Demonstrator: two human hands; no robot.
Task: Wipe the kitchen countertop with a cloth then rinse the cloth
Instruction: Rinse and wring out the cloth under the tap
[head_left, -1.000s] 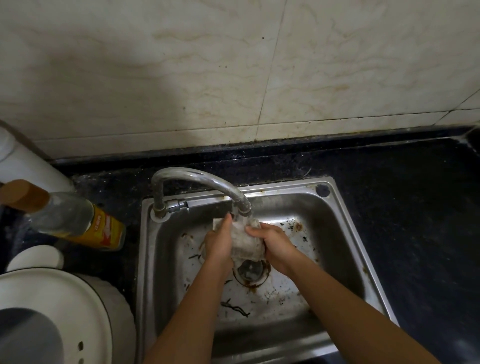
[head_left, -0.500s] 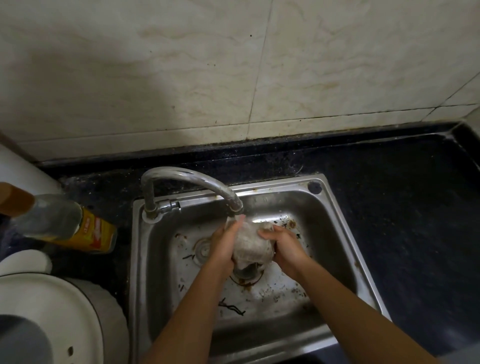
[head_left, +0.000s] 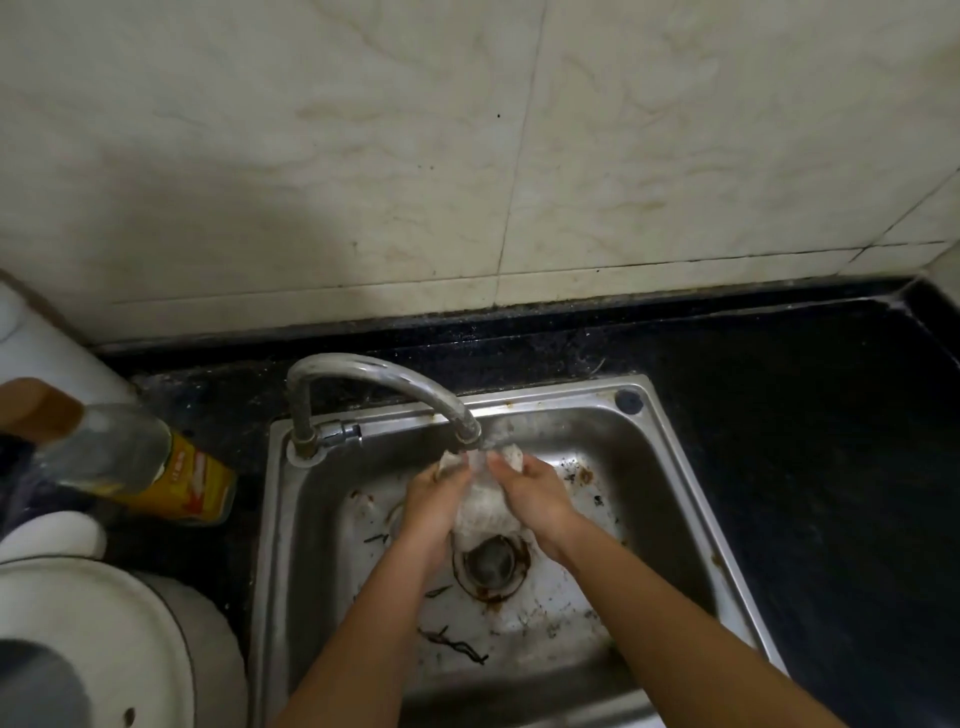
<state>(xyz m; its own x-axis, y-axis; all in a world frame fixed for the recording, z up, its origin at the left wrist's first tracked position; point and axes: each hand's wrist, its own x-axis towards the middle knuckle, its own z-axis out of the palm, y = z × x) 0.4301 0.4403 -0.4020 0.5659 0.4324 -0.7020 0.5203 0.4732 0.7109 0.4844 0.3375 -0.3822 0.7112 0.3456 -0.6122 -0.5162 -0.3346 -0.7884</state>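
A wet, pale cloth is bunched between my two hands over the steel sink. My left hand grips its left side and my right hand grips its right side, fingers curled round it. The cloth sits right under the spout of the curved tap, above the drain. Water blurs the cloth's top edge. The black countertop surrounds the sink.
A clear bottle with a yellow label and brown cap leans at the left. A white round appliance lid fills the bottom left. Dark scraps lie on the sink floor. A tiled wall rises behind.
Both hands have kept working the cloth under the tap, shifting it slightly up towards the spout. The camera view has drifted a little.
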